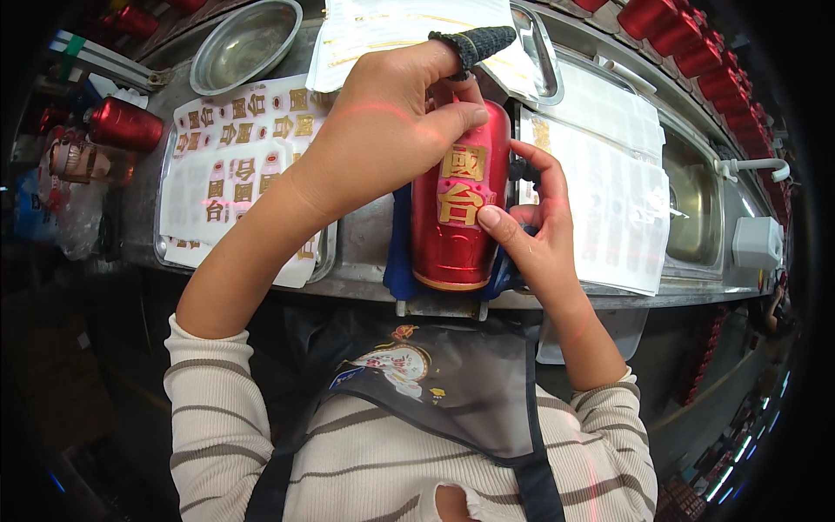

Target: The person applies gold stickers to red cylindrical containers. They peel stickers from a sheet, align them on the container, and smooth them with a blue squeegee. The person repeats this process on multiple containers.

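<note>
A glossy red bottle (439, 255) lies in front of me, its base toward me, on a support with blue padding (399, 248). Large gold character decals (461, 206) run down its face. My left hand (391, 109) reaches across to the far end of the bottle, thumb and fingers curled in against it; a dark finger sleeve (478, 45) covers one fingertip. From the right, my right hand (546, 233) grips the bottle's side, thumb pressed on the edge of the lower decal and fingers round the flank. My left hand hides the bottle's neck.
Gold decal sheets (239, 187) fill a metal tray at left. White sheets (609, 187) are stacked at right, more sheets (404, 26) behind. Around them are a metal basin (203, 80), a sink (706, 248), a white tap (755, 165), a white jug (758, 243) and red bottles (128, 123).
</note>
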A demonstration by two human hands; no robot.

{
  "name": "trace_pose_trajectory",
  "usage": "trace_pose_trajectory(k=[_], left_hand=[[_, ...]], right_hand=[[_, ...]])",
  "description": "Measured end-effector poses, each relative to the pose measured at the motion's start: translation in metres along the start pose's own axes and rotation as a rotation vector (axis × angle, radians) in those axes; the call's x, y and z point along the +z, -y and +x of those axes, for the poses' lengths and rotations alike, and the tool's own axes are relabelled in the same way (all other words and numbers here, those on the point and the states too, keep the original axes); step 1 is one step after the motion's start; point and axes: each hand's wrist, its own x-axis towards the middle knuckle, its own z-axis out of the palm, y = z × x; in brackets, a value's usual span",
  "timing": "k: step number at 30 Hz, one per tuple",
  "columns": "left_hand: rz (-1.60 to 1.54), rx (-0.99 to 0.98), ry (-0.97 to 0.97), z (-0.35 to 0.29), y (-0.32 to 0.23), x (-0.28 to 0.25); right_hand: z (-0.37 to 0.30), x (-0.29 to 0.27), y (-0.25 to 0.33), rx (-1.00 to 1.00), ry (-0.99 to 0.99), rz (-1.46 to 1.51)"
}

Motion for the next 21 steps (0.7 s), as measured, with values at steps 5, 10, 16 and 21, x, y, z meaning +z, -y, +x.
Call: trace_pose_trajectory(k=[5, 10, 16, 21], left_hand=[[0.048, 0.029, -0.034, -0.001, 0.006, 0.005], [0.044, 0.047, -0.022, 0.0, 0.005, 0.004], [0.114, 0.164, -0.248, 0.004, 0.011, 0.005], [-0.168, -0.121, -0.284, -0.044, 0.031, 0.014]], right_hand=[[0.0, -0.002, -0.002, 0.014, -0.003, 0.005], [0.0, -0.001, -0.001, 0.003, -0.003, -0.02], [0.0, 0.001, 0.005, 0.032, 0.008, -0.027], [-0.002, -0.007, 0.012, -0.235, -0.033, -0.369]])
